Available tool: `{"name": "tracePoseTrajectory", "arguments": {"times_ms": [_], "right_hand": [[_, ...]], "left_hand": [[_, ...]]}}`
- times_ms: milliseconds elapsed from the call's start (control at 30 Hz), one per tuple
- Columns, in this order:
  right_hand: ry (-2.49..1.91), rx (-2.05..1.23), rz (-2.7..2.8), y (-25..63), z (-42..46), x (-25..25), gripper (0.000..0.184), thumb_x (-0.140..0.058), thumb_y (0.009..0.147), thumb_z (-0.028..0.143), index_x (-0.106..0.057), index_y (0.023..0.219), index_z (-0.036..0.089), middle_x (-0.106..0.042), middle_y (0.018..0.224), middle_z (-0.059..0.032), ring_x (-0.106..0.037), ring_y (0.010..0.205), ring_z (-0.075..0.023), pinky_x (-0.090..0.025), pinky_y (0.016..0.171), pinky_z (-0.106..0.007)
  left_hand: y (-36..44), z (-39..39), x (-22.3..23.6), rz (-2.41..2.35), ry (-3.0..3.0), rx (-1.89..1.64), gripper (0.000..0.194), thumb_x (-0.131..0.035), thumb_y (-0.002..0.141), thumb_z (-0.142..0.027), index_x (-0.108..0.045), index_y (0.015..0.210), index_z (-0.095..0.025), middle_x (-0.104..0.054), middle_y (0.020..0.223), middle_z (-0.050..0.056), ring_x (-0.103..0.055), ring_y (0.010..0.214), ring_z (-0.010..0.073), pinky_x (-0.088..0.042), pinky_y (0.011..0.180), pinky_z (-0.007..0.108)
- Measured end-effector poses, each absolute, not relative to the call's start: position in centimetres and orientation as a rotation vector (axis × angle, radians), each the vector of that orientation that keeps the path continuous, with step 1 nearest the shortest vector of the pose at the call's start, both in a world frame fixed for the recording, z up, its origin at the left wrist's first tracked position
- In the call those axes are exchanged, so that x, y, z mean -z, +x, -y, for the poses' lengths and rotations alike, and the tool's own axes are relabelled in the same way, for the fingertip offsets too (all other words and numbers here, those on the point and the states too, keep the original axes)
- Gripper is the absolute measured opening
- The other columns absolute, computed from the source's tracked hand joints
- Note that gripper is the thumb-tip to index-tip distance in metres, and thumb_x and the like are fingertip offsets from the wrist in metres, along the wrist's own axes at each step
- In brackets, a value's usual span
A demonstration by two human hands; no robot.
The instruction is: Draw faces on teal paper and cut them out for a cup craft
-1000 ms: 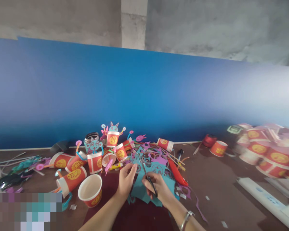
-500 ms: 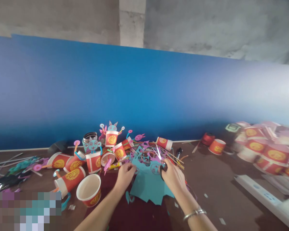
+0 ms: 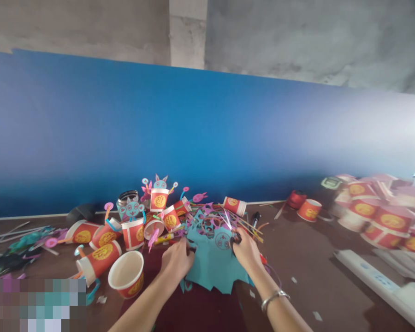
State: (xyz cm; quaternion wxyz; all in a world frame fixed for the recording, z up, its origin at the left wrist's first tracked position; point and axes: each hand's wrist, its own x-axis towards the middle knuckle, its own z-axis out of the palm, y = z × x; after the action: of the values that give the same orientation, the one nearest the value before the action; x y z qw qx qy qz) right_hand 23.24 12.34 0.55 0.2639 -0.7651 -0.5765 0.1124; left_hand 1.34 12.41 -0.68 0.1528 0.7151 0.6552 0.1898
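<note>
The teal paper sheet (image 3: 214,267) lies between the two hands, its long axis going away from the person and its jagged near edge pointing to the person. A round face drawing is on its right part, near the right hand (image 3: 247,249). The left hand (image 3: 179,259) has its fingers curled closed on the left edge of the sheet. The right hand is closed around the handles of the scissors (image 3: 228,222); their blades point away from the person and a little to the left, above the far right part of the sheet.

Just beyond the hands is a heap of paper scraps (image 3: 207,221), with a black marker (image 3: 255,219) beyond the right hand. To the left of the left hand stands an open paper cup (image 3: 126,274), and decorated cups (image 3: 133,233) crowd farther out. To the right of the right hand, the table (image 3: 290,253) has open room with a few small bits, as far as the white power strip (image 3: 370,279). Beyond the table, a blue panel (image 3: 193,133) makes the far limit.
</note>
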Motion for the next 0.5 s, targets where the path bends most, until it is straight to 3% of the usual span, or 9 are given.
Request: {"name": "tracePoseTrajectory", "arguments": {"times_ms": [67,133,233,400,500], "right_hand": [[-2.1,-0.273,1.545,23.3,-12.2,-0.8,0.034,-0.048,0.073,0.016,-0.058,0.104,0.024,-0.069,0.09,-0.0045,-0.062,0.084,-0.0221,-0.036,0.061,-0.025],[-2.132,-0.229,1.546,23.4,-12.0,-1.1,0.033,-0.048,0.073,0.018,-0.058,0.104,0.026,-0.069,0.091,-0.0044,-0.062,0.083,-0.0231,-0.035,0.06,-0.026],[-2.132,-0.171,1.525,23.6,-11.8,-1.5,0.03,-0.048,0.074,0.02,-0.06,0.1,0.027,-0.069,0.088,-0.0043,-0.062,0.081,-0.0242,-0.035,0.06,-0.028],[-1.807,-0.345,1.367,23.5,-12.2,-1.2,0.024,-0.054,0.069,0.024,-0.062,0.092,0.022,-0.067,0.082,-0.0047,-0.06,0.078,-0.0237,-0.039,0.063,-0.029],[-1.444,-0.584,1.122,23.2,-12.5,-0.9,0.026,-0.061,0.066,0.032,-0.059,0.088,0.019,-0.061,0.067,-0.0008,-0.054,0.061,-0.0184,-0.038,0.055,-0.027]], "left_hand": [[1.4,-12.2,0.7,-1.879,2.079,-0.566,0.025,-0.046,0.073,-0.016,-0.057,0.095,-0.019,-0.068,0.086,0.007,-0.062,0.084,0.0218,-0.04,0.073,0.028],[1.6,-12.0,0.6,-1.848,2.121,-0.648,0.022,-0.045,0.075,-0.015,-0.056,0.095,-0.019,-0.067,0.087,0.006,-0.062,0.084,0.0191,-0.04,0.074,0.026],[2.1,-11.9,0.8,-1.746,2.193,-0.835,0.015,-0.041,0.082,-0.019,-0.057,0.081,-0.02,-0.065,0.081,0.005,-0.061,0.078,0.0171,-0.039,0.07,0.024],[2.7,-11.7,1.0,-1.566,2.21,-1.014,0.032,-0.041,0.087,-0.032,-0.054,0.06,-0.02,-0.057,0.061,0.002,-0.053,0.06,0.0161,-0.033,0.058,0.024],[2.9,-11.4,0.9,-1.421,2.151,-1.077,0.042,-0.042,0.086,-0.039,-0.049,0.05,-0.019,-0.049,0.052,0.0,-0.046,0.052,0.0137,-0.027,0.053,0.024]]}}
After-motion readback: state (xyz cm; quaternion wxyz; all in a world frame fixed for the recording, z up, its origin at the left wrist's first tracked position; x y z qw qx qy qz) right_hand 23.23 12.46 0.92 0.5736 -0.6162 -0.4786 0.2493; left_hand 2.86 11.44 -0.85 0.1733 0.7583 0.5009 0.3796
